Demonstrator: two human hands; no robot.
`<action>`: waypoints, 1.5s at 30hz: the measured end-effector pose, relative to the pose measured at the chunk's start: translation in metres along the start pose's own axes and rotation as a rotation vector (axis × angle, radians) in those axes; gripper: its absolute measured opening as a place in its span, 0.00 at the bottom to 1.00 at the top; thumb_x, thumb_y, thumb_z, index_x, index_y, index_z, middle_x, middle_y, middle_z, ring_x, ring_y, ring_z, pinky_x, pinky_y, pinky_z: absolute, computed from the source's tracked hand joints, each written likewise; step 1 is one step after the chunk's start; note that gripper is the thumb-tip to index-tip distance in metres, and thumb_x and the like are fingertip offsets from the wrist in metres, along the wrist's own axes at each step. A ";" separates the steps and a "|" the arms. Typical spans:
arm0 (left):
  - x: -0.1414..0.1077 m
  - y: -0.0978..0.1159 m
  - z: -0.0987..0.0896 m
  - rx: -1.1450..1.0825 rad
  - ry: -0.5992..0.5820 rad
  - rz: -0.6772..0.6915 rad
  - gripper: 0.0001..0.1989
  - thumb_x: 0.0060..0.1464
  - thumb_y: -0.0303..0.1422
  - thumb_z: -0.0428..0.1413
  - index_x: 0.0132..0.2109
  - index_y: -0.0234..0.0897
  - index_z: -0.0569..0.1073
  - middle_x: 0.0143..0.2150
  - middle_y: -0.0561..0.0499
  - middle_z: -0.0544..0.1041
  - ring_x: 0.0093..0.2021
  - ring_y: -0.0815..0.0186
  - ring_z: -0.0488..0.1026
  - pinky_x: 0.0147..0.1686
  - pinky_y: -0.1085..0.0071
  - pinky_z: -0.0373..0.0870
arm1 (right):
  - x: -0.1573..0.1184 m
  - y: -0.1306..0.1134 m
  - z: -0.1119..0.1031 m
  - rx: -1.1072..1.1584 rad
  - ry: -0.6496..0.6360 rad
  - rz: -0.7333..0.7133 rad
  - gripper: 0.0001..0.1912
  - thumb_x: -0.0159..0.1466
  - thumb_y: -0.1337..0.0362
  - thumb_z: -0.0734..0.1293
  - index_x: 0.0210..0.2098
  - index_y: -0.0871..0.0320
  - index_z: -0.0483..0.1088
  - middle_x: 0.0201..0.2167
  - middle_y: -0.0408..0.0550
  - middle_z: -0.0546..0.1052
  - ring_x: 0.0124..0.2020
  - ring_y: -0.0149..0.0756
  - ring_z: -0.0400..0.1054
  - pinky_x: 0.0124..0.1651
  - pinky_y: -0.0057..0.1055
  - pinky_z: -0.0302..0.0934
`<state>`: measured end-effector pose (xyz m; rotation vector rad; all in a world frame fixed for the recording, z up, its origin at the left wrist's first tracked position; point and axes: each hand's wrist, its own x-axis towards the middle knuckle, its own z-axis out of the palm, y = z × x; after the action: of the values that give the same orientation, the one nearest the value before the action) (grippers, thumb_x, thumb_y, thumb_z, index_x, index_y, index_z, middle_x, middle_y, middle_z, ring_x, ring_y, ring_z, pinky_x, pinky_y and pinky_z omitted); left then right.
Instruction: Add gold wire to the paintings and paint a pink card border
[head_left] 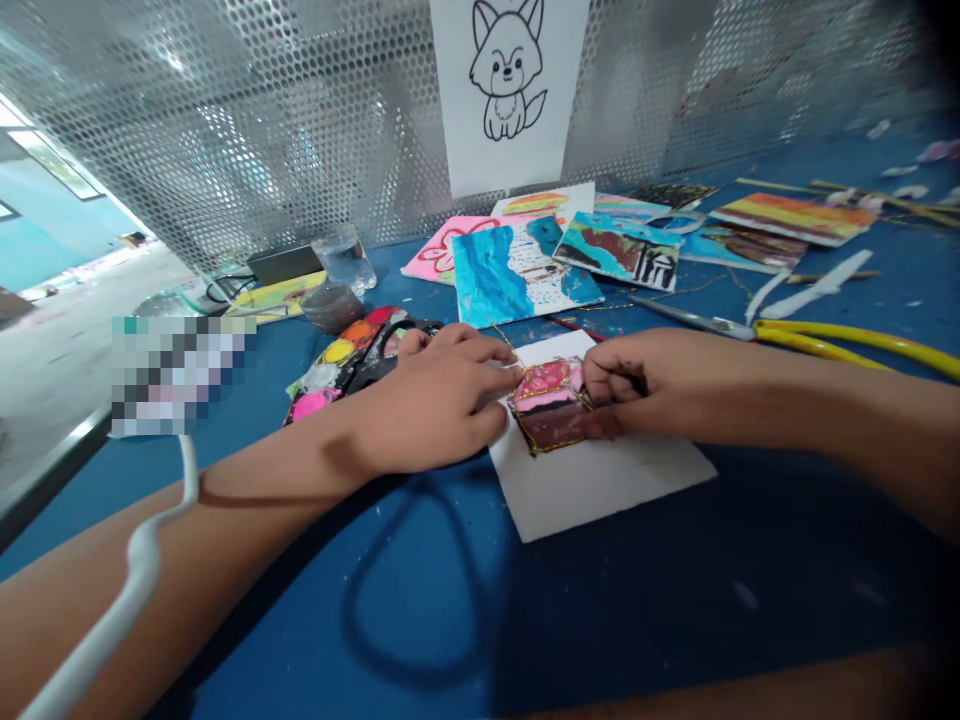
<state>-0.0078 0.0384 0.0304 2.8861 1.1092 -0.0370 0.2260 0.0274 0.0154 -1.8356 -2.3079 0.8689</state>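
A white sheet (pixel 600 490) lies on the blue table, bearing a small painting (pixel 553 425) in pink and dark brown, edged with gold cord. My left hand (pixel 457 395) rests at the painting's left side, its fingers spread and the fingertips near the cord at the upper left. At the right edge, my right hand (pixel 626 385) has its fingers curled together against the painting; whatever they may pinch is too small to make out.
A paint palette (pixel 311 404) and dark-handled scissors lie behind my left arm. Painted cards (pixel 487 275) spread behind the sheet. Yellow-handled scissors (pixel 840 340) lie beyond my right wrist. A fox drawing (pixel 514 165) hangs on the perforated metal panel. A white cable crosses my left forearm.
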 end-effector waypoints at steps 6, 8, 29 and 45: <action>-0.001 -0.007 0.001 -0.086 0.117 0.068 0.18 0.63 0.31 0.48 0.54 0.38 0.79 0.59 0.48 0.77 0.64 0.53 0.66 0.65 0.50 0.59 | -0.002 -0.003 -0.001 -0.024 -0.010 0.014 0.17 0.53 0.49 0.71 0.26 0.54 0.64 0.21 0.39 0.66 0.23 0.30 0.56 0.26 0.29 0.50; -0.001 -0.006 0.002 -0.090 0.122 0.065 0.18 0.63 0.31 0.48 0.53 0.39 0.80 0.59 0.48 0.77 0.64 0.53 0.66 0.66 0.49 0.58 | -0.002 -0.003 -0.001 -0.036 -0.006 0.003 0.17 0.54 0.50 0.70 0.26 0.54 0.63 0.21 0.39 0.66 0.24 0.29 0.56 0.25 0.28 0.50; -0.012 -0.010 -0.038 0.143 0.375 -0.307 0.22 0.63 0.34 0.46 0.60 0.35 0.72 0.63 0.39 0.71 0.65 0.46 0.66 0.58 0.44 0.64 | 0.057 -0.055 -0.011 -0.471 0.210 -0.088 0.19 0.66 0.54 0.60 0.39 0.59 0.79 0.39 0.58 0.80 0.39 0.46 0.72 0.32 0.35 0.52; -0.012 -0.014 -0.032 0.107 -0.243 -0.351 0.54 0.52 0.52 0.62 0.76 0.39 0.45 0.72 0.31 0.57 0.70 0.35 0.55 0.58 0.37 0.64 | 0.059 -0.021 -0.040 -0.126 0.434 -0.022 0.10 0.63 0.59 0.62 0.31 0.57 0.70 0.34 0.50 0.79 0.33 0.37 0.70 0.35 0.32 0.56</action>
<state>-0.0262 0.0426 0.0626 2.6378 1.5833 -0.4587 0.2060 0.0940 0.0416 -1.8181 -2.1373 0.2850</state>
